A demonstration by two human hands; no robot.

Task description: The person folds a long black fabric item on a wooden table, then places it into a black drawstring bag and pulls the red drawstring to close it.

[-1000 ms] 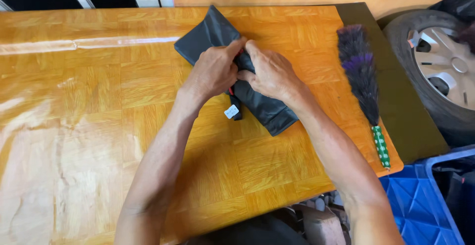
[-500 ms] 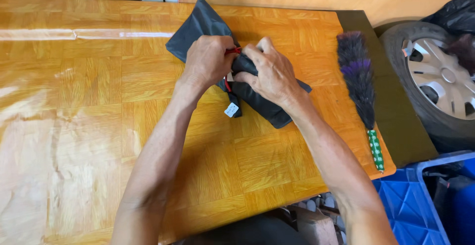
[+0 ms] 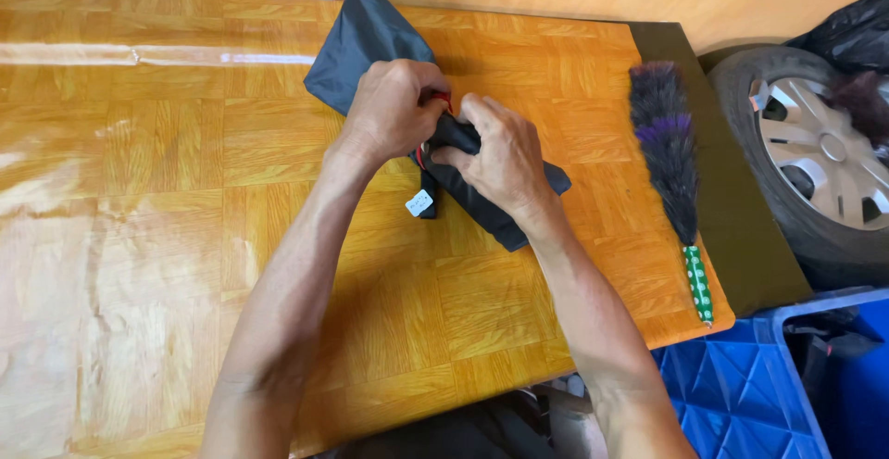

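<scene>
A dark grey fabric item (image 3: 366, 47), like a folded umbrella or bag, lies diagonally on the glossy wooden table (image 3: 139, 190). My left hand (image 3: 394, 107) grips its middle, where a bit of red shows under the fingers. My right hand (image 3: 500, 158) presses and pinches the dark fabric just to the right, fingertips meeting the left hand. A short black strap with a small white tag (image 3: 419, 203) hangs out below my hands. The fabric's lower end pokes out past my right wrist.
A purple and black feather duster (image 3: 669, 144) with a green dotted handle lies along the table's right side, on a dark strip. A car wheel (image 3: 815, 163) stands past the right edge, a blue plastic crate (image 3: 750, 394) at lower right. A black bag (image 3: 852, 33) rests at the top right.
Both hands have stayed on the dark fabric item and shifted slightly, the left hand curling tighter over its middle. The view has drifted a little.
</scene>
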